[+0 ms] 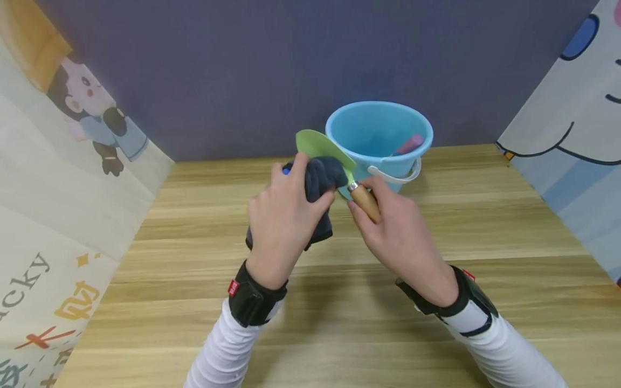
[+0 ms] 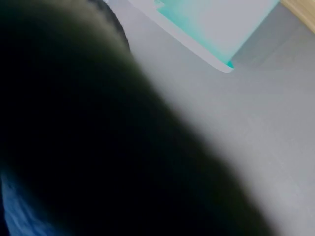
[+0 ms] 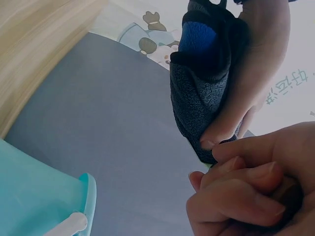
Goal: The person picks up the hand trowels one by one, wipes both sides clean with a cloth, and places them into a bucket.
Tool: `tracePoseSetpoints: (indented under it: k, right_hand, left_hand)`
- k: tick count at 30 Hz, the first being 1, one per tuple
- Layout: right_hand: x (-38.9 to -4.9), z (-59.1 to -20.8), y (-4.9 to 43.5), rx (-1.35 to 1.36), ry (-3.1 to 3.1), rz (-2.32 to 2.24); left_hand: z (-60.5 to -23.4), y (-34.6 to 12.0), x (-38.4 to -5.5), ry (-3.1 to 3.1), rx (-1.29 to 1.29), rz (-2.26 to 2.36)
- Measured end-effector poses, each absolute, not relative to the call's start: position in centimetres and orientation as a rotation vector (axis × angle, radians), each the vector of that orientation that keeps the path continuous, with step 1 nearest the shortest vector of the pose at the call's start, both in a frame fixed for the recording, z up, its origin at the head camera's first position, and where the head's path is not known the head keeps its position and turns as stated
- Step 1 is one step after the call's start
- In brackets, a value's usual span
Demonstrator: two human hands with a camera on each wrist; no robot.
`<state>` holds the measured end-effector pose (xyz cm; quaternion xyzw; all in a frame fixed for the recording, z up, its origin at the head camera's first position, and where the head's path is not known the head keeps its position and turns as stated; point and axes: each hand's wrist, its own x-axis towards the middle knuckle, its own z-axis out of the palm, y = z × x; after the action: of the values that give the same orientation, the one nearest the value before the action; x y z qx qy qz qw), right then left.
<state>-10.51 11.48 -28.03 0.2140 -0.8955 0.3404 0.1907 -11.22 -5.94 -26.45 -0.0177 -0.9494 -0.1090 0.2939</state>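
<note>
My right hand (image 1: 400, 231) grips the wooden handle (image 1: 365, 203) of a small garden trowel, whose light green blade (image 1: 317, 143) points up and left. My left hand (image 1: 283, 215) holds a dark grey-blue cloth (image 1: 321, 180) bunched against the blade, covering its lower part. In the right wrist view the folded cloth (image 3: 199, 98) shows a bright blue patch, and the left thumb presses it close to the curled right fingers (image 3: 236, 201). Only a sliver of green shows there. A dark blur fills much of the left wrist view, hiding the left fingers.
Just behind the trowel, a light blue bucket (image 1: 359, 126) with a white handle (image 1: 395, 177) stands on the wood-grain table (image 1: 194, 291). A tool with a pink handle (image 1: 410, 143) leans inside it. A dark panel (image 1: 242, 81) rises at the back, with printed cartoon sheets either side.
</note>
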Motion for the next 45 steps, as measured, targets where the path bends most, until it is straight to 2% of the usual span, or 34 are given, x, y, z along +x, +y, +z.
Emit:
tracePoseSetpoints:
  k: [45]
  right_hand:
    - [-10.5, -27.9, 11.4, 0.562, -2.572, 1.141]
  left_hand:
    - [-24.9, -10.7, -12.6, -2.311, 0.239, -0.462]
